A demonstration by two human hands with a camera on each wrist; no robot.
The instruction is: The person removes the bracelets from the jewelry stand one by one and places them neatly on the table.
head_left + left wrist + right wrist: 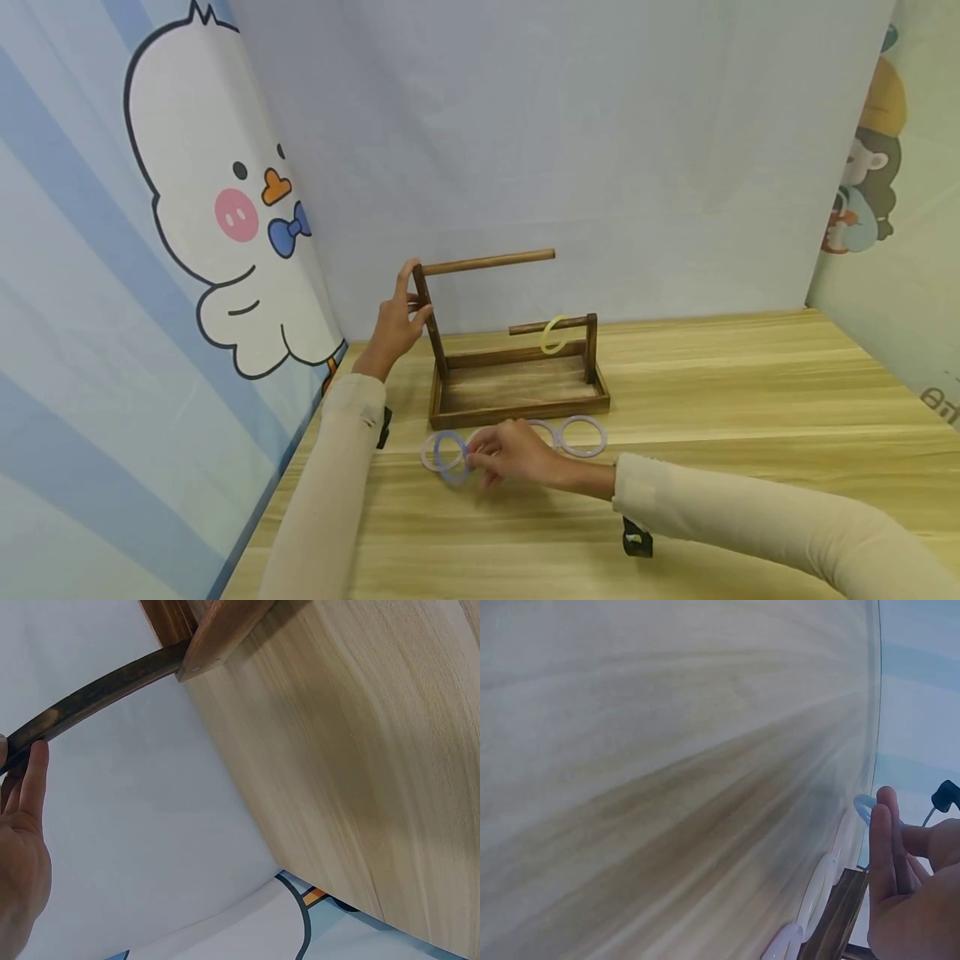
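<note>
A brown wooden stand (517,412) has a tray base, a tall post with a long bar at the left and a short post with a short bar at the right. My left hand (396,325) grips the tall post (429,321) near its top; in the left wrist view, fingers lie against that post (97,694). With thumb and fingertips, my right hand (517,452) pinches a blue-purple ring (440,467) in front of the tray. The same ring (862,801) shows at the fingertips in the right wrist view. A yellow ring (544,340) hangs on the short bar.
Several pale rings lie along the tray's front, including a whitish ring (424,454) at the left and a lilac ring (582,455) at the right. My right hand partly covers others. A grey cloth wall (562,167) stands behind the wood-grain table (720,400).
</note>
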